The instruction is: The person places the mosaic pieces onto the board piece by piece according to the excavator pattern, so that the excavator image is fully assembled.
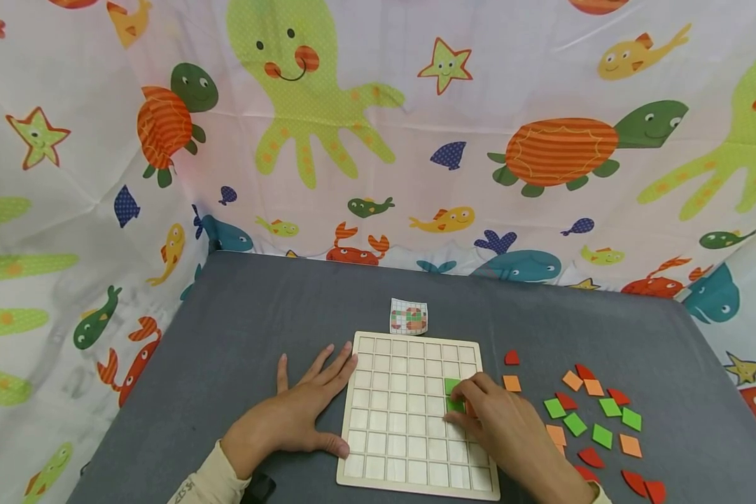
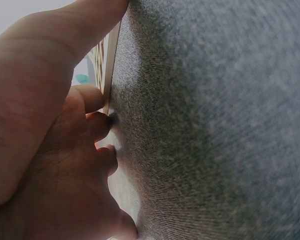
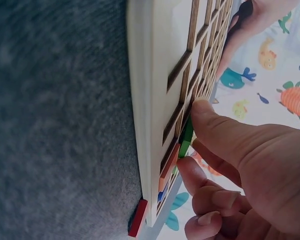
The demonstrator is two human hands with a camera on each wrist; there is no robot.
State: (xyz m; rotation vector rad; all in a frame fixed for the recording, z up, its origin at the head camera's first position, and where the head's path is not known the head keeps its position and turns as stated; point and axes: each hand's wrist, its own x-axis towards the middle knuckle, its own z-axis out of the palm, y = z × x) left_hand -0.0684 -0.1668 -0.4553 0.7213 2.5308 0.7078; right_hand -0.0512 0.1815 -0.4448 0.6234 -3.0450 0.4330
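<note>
A pale wooden grid board (image 1: 398,423) lies on the grey cloth. My left hand (image 1: 302,413) is spread flat at its left side, thumb and fingertips touching the frame. Over the right-hand columns, my right hand (image 1: 507,420) pinches a green square tile (image 3: 186,139) between thumb and forefinger, tilted at a cell. One green tile (image 1: 451,384) lies in the cell just beyond it. Beside the pinched tile is an orange tile (image 3: 169,165), mostly covered by my fingers in the head view. The left wrist view shows my thumb and fingertips down along the board edge.
Loose red quarter-round, orange and green tiles (image 1: 601,435) lie scattered right of the board. A red piece (image 1: 512,358) and an orange square (image 1: 512,383) lie nearer its edge. A small printed pattern card (image 1: 409,316) lies beyond the board. A sea-animal curtain (image 1: 378,140) surrounds the table.
</note>
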